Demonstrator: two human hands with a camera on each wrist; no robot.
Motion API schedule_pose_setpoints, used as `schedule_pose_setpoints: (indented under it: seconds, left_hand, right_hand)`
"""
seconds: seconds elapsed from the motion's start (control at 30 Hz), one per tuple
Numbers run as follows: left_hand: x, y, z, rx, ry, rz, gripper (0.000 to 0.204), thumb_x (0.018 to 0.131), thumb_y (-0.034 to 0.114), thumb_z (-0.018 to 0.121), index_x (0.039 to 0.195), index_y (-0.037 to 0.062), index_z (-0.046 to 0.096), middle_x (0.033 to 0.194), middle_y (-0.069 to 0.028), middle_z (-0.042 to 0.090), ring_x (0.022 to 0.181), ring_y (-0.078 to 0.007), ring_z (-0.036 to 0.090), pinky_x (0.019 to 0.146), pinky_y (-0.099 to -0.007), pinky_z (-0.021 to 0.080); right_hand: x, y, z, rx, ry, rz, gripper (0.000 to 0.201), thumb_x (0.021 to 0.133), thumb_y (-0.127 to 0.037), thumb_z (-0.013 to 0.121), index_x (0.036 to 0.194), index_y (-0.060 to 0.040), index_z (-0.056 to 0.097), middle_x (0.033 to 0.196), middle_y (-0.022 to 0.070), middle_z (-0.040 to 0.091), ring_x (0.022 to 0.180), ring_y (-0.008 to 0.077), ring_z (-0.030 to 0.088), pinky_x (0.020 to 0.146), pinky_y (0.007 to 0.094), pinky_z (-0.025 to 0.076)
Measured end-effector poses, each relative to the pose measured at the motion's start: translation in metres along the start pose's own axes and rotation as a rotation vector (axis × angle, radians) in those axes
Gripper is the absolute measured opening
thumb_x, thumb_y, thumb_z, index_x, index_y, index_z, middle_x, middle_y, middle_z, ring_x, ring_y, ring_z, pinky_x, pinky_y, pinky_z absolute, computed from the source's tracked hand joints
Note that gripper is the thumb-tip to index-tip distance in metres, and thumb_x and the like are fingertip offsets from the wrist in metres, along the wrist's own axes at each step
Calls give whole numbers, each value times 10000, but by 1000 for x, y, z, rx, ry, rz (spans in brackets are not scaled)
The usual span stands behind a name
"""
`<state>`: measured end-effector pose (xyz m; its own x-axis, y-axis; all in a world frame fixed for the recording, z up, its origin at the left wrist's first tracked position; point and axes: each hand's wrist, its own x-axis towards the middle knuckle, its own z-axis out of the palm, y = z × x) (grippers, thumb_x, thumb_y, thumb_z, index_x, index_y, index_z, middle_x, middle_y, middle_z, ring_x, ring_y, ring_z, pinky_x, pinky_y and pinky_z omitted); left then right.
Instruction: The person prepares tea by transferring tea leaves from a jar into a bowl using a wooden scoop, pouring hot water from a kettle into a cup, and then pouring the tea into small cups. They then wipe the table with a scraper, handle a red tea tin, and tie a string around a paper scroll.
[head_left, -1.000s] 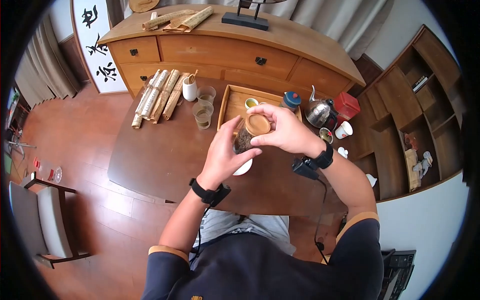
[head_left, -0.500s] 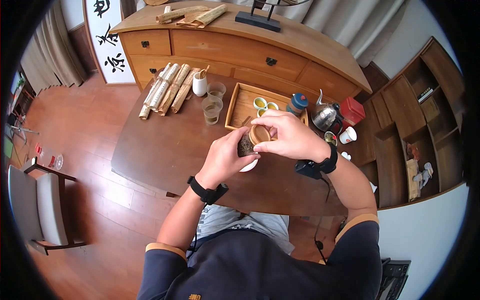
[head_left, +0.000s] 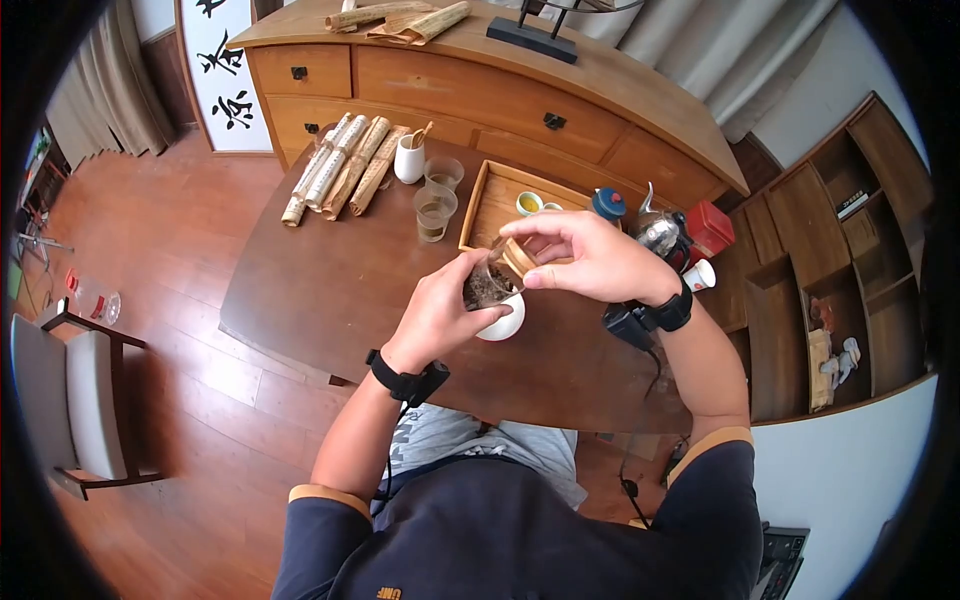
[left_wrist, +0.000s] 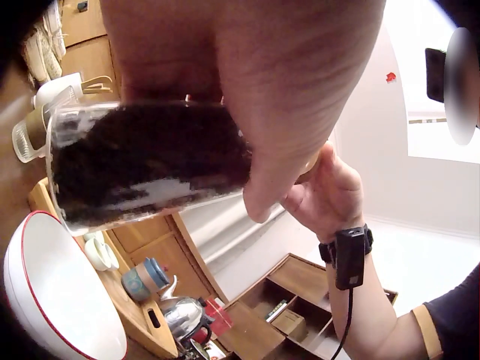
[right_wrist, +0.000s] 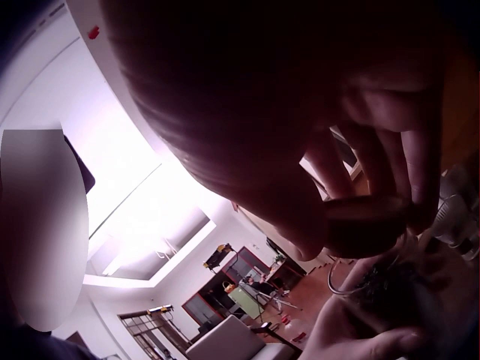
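Note:
My left hand (head_left: pixel 432 312) grips a clear glass jar (left_wrist: pixel 150 169) of dark, dry tea leaves. The thumb lies along one side of the jar. Above the table, my right hand (head_left: pixel 598 262) pinches a round wooden lid (head_left: pixel 519 258) between thumb and fingers. In the right wrist view the lid (right_wrist: pixel 365 225) is off the jar, tilted close over its open rim. A white bowl (head_left: pixel 508 322) sits on the table under the jar, partly hidden by it; the left wrist view shows the bowl's red rim.
Beyond the hands lies a wooden tray (head_left: pixel 480 207) with small cups of yellow-green tea (head_left: pixel 529 203). A blue canister (head_left: pixel 608 204), a metal kettle (head_left: pixel 660 236) and a red box (head_left: pixel 711 230) stand right. Plastic cups (head_left: pixel 434 218), a white holder (head_left: pixel 409 162) and rolled scrolls (head_left: pixel 345 168) are left.
The right hand has drawn the wooden lid away from the jar's mouth, tipping it and exposing the rim. More of the white bowl shows under the jar. The head view has shifted slightly.

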<state>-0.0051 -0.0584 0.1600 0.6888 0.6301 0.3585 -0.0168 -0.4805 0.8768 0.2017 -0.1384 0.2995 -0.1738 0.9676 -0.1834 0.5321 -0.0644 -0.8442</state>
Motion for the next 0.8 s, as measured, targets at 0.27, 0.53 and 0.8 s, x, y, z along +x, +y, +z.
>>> schedule_pose_setpoints:
  seconds: [0.27,0.53,0.8]
  left_hand:
    - [-21,-27,-27,-29,203,-34,637,775,164,905,1318,9,610,1159,-153,738,1066,-241,726,948,-364,566]
    - [-77,-78,-69,-125,516,-288,611,799,79,891,1329,8,595,1176,-73,693,1044,-134,656,921,-296,545]
    - [-110,-100,-115,-225,810,-294,570,855,-1,829,1358,29,563,1199,-67,657,1053,-152,654,930,-312,552]
  right_hand:
    - [47,17,16,68,109,-54,484,961,-216,785,1377,-25,626,1040,20,678,934,86,634,848,261,542]
    - [134,65,95,-204,-33,16,513,757,-204,936,1102,-11,609,1012,98,691,926,176,699,810,326,583]
    - [249,84,162,-486,127,-141,483,838,-346,751,1148,-3,611,1054,243,727,1040,423,702,927,494,553]
